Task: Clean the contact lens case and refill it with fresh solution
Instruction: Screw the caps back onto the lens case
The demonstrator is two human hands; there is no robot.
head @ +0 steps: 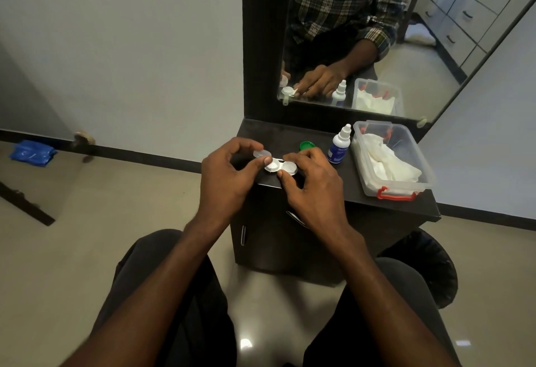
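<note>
The contact lens case (280, 166) is one piece of translucent white plastic with two round, shallow wells joined side by side; it is held just above the front left part of the dark, matte cabinet top (333, 187), near that top's front edge. The left hand (224, 178) has its fingers curled; its thumb tip presses on the left well, and its fingertips pinch one round, translucent cap (261, 153) just behind that well. The right hand (311, 187) grips the right end of the case, thumb at the near rim and fingers curled over the far side; whether the right well carries a cap cannot be told.

One green, round screw cap (307, 145) lies on the top just behind the right hand; one small, white squeeze bottle (339, 147) with a blue label and a conical nozzle stands upright to the right of it, near but apart. One clear, rectangular plastic box (417, 160) with red latches occupies the right part of the top, its near end close to the front edge; crumpled white tissue (388, 160) lies inside it.

Bare surface remains between the hands and the box; a mirror (377, 33) in a dark frame bounds the rear edge.
</note>
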